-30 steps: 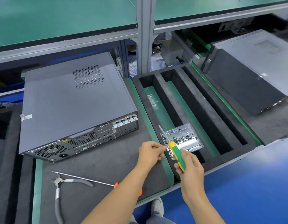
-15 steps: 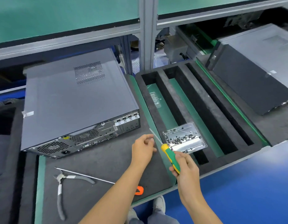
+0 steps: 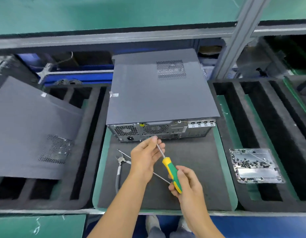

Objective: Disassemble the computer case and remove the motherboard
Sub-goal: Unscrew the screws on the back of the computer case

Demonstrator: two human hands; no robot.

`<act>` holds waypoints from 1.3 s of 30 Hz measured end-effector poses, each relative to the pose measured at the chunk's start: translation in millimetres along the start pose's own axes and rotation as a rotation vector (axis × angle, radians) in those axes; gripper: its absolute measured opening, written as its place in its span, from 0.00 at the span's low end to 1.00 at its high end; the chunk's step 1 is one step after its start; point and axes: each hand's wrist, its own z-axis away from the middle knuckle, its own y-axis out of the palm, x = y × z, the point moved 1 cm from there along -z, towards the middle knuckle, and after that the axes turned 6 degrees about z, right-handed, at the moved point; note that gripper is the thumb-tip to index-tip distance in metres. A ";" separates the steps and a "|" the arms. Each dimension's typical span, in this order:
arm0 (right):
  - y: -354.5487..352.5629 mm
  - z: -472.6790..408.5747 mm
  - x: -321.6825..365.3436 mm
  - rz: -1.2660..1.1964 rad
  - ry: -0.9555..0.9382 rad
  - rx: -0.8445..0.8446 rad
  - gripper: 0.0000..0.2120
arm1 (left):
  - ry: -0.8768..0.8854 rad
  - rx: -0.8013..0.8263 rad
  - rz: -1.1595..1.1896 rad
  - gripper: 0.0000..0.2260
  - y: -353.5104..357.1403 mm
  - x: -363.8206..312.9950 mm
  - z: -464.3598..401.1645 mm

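Grey computer case [image 3: 159, 93] sits closed on the table [image 3: 191, 169] | right hand [image 3: 186, 184] grips screwdriver [image 3: 172, 173] | left hand [image 3: 145, 157] fingers pinch its shaft, maybe steadying the tip | cover on, motherboard still inside.

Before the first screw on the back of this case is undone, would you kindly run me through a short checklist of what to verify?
1. Screwdriver in hand: ok, the right hand grips its yellow-green handle.
2. Shaft steadied: ok, the left hand pinches it near the tip.
3. Tip seated in a screw: cannot tell, the fingers hide the tip.
4. Computer case rear panel facing the person: ok, flat on the foam mat.
5. Side cover on: ok, still closed, so no screws appear removed.
6. Screw tray at hand: ok, on the right, already holding dark screws.
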 end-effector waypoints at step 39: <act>101.0 10.4 28.9 -0.706 0.335 0.139 0.18 | 0.055 0.058 -0.101 0.08 -11.5 -71.7 -17.4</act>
